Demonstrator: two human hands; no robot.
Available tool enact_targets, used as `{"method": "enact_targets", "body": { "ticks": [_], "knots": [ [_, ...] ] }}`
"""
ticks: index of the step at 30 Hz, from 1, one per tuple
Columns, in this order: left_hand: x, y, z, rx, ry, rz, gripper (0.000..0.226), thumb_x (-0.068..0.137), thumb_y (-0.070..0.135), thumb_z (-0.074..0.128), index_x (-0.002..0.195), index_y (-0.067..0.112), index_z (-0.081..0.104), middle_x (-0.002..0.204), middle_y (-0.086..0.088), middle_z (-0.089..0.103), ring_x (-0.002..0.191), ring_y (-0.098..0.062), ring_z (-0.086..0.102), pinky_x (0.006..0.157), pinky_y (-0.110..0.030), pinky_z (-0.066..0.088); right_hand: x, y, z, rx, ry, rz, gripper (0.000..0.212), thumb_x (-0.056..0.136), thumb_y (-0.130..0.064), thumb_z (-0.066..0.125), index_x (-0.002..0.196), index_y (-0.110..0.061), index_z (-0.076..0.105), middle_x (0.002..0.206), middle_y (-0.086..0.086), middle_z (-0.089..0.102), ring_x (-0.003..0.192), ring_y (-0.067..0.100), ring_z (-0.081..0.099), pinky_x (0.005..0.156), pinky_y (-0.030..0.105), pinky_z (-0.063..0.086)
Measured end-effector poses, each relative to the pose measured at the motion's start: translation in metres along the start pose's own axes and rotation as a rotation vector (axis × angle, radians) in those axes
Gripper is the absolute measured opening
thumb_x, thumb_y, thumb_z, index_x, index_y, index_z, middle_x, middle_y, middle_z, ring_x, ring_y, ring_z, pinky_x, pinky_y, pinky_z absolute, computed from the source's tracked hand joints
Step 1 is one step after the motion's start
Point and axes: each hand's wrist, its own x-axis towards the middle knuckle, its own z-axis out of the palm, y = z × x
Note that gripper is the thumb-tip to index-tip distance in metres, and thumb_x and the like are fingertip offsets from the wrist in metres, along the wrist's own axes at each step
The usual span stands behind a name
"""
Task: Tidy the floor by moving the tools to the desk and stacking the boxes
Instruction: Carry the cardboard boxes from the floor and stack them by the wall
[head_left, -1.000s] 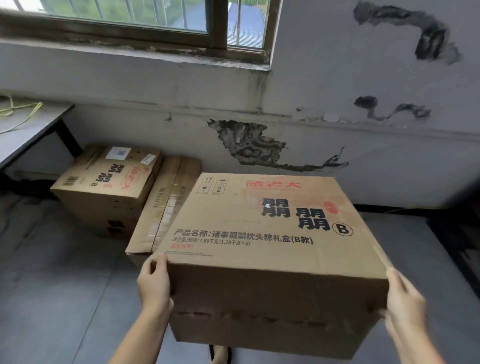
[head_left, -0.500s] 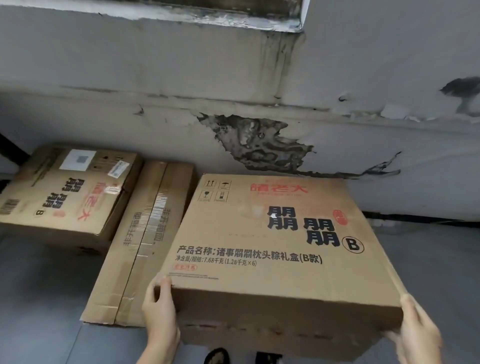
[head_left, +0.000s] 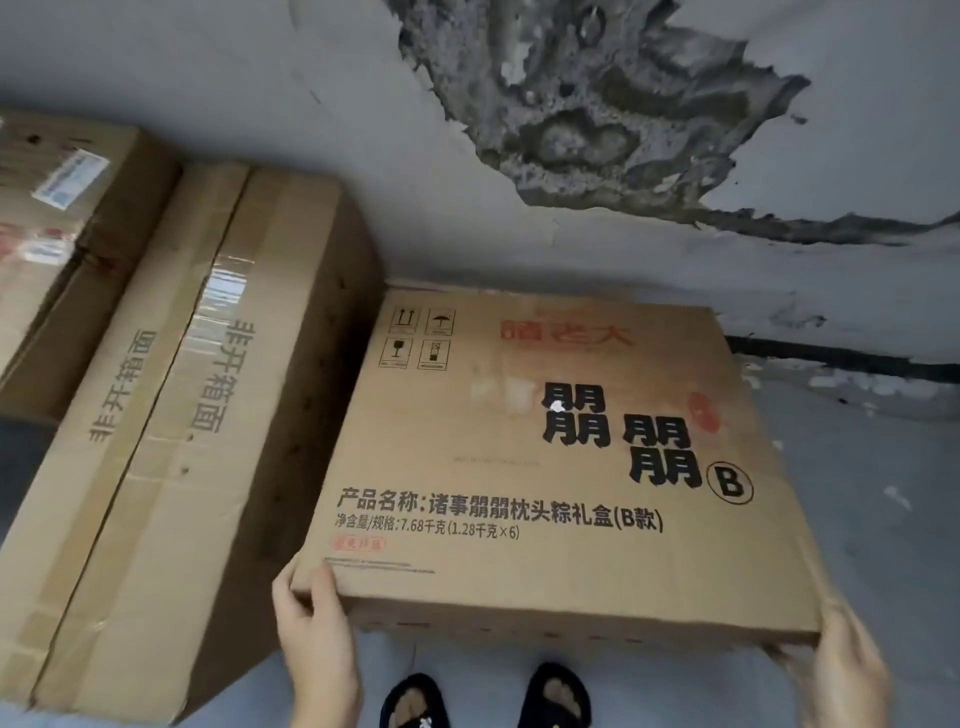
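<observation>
Peeling wall (head_left: 597, 104) behind: the printed carton (head_left: 519, 457) is held low just beside the taped carton (head_left: 171, 415). Left hand (head_left: 317, 639) and right hand (head_left: 841, 670) fingers grip its near corners.

A storeroom or back room, bare and run down. The grey wall (head_left: 571, 260) at twelve o'clock has a large patch (head_left: 587, 104) where the paint has flaked off to rough dark plaster. The floor (head_left: 857, 467) is plain grey concrete with bits of debris along the wall's foot at two o'clock. Taped cardboard shipping cartons (head_left: 171, 415) printed with product details stand at nine o'clock.
</observation>
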Motion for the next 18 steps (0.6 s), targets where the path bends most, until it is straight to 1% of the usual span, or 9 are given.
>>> {"method": "enact_targets", "body": {
  "ticks": [1, 2, 4, 6, 10, 12, 13, 15, 18],
  "knots": [
    [0.0, -0.01, -0.003, 0.007, 0.012, -0.033, 0.021, 0.097, 0.02, 0.046, 0.117, 0.016, 0.049, 0.116, -0.01, 0.054, 0.103, -0.021, 0.052, 0.088, -0.035, 0.041, 0.0, 0.006, -0.003, -0.022, 0.002, 0.014, 0.017, 0.1, -0.023, 0.044, 0.094, -0.025, 0.059, 0.109, 0.013, 0.051, 0.09, 0.034, 0.049, 0.057, 0.037, 0.058],
    [-0.001, -0.017, -0.008, 0.02, 0.028, -0.078, 0.018, 0.097, 0.021, 0.047, 0.115, 0.017, 0.048, 0.119, -0.012, 0.054, 0.104, -0.023, 0.052, 0.09, -0.038, 0.042, -0.001, 0.011, -0.007, -0.035, -0.003, 0.037, 0.016, 0.1, -0.02, 0.043, 0.097, -0.021, 0.058, 0.105, 0.014, 0.051, 0.092, 0.034, 0.048, 0.06, 0.039, 0.058],
    [-0.004, -0.025, -0.016, 0.065, 0.042, -0.14, 0.016, 0.096, 0.024, 0.051, 0.11, 0.019, 0.047, 0.12, -0.012, 0.055, 0.107, -0.025, 0.053, 0.096, -0.042, 0.043, -0.003, 0.018, -0.016, -0.061, 0.018, 0.04, 0.027, 0.1, -0.017, 0.042, 0.121, -0.005, 0.053, 0.105, 0.012, 0.049, 0.097, 0.033, 0.044, 0.082, 0.05, 0.053],
    [-0.011, -0.019, -0.02, 0.137, 0.007, -0.138, 0.02, 0.094, 0.03, 0.052, 0.112, 0.02, 0.05, 0.122, -0.01, 0.056, 0.111, -0.026, 0.053, 0.1, -0.044, 0.041, -0.007, 0.014, -0.017, -0.075, 0.017, 0.038, 0.039, 0.1, -0.02, 0.043, 0.132, 0.002, 0.045, 0.112, 0.007, 0.045, 0.099, 0.032, 0.044, 0.1, 0.058, 0.038],
    [-0.03, 0.016, -0.015, 0.148, -0.07, -0.058, 0.033, 0.097, 0.024, 0.048, 0.127, 0.011, 0.048, 0.123, -0.006, 0.052, 0.108, -0.018, 0.046, 0.094, -0.032, 0.035, -0.004, -0.005, -0.015, -0.049, -0.024, 0.016, 0.04, 0.101, -0.019, 0.039, 0.135, 0.003, 0.041, 0.117, 0.007, 0.042, 0.101, 0.032, 0.044, 0.103, 0.054, 0.033],
    [-0.044, 0.039, -0.01, 0.136, -0.083, -0.022, 0.034, 0.098, 0.019, 0.047, 0.13, 0.01, 0.048, 0.125, -0.007, 0.051, 0.106, -0.014, 0.044, 0.089, -0.027, 0.032, 0.0, -0.012, -0.016, -0.031, -0.048, 0.023, 0.039, 0.102, -0.017, 0.037, 0.135, 0.003, 0.041, 0.123, 0.015, 0.045, 0.106, 0.032, 0.045, 0.098, 0.057, 0.038],
    [-0.052, 0.051, -0.008, 0.131, -0.093, 0.008, 0.034, 0.098, 0.018, 0.047, 0.13, 0.011, 0.048, 0.127, -0.007, 0.051, 0.106, -0.012, 0.043, 0.089, -0.025, 0.031, 0.003, -0.014, -0.017, -0.012, -0.051, 0.042, 0.038, 0.102, -0.017, 0.036, 0.134, 0.004, 0.042, 0.129, 0.02, 0.045, 0.11, 0.033, 0.046, 0.088, 0.057, 0.046],
    [-0.067, 0.071, -0.006, 0.138, -0.115, 0.09, 0.034, 0.097, 0.016, 0.046, 0.131, 0.014, 0.05, 0.128, -0.004, 0.051, 0.105, -0.009, 0.044, 0.088, -0.021, 0.031, 0.01, -0.015, -0.023, 0.033, -0.045, 0.09, 0.038, 0.103, -0.019, 0.035, 0.132, 0.005, 0.044, 0.137, 0.024, 0.043, 0.112, 0.034, 0.046, 0.064, 0.046, 0.053],
    [-0.093, 0.097, -0.004, 0.155, -0.163, 0.361, 0.033, 0.095, 0.018, 0.049, 0.126, 0.03, 0.056, 0.12, 0.014, 0.054, 0.098, 0.011, 0.049, 0.083, -0.002, 0.032, 0.021, -0.013, -0.035, 0.076, -0.082, 0.154, 0.03, 0.103, -0.02, 0.033, 0.11, 0.001, 0.054, 0.133, 0.022, 0.046, 0.107, 0.031, 0.049, 0.056, 0.047, 0.052]
  ]
}}
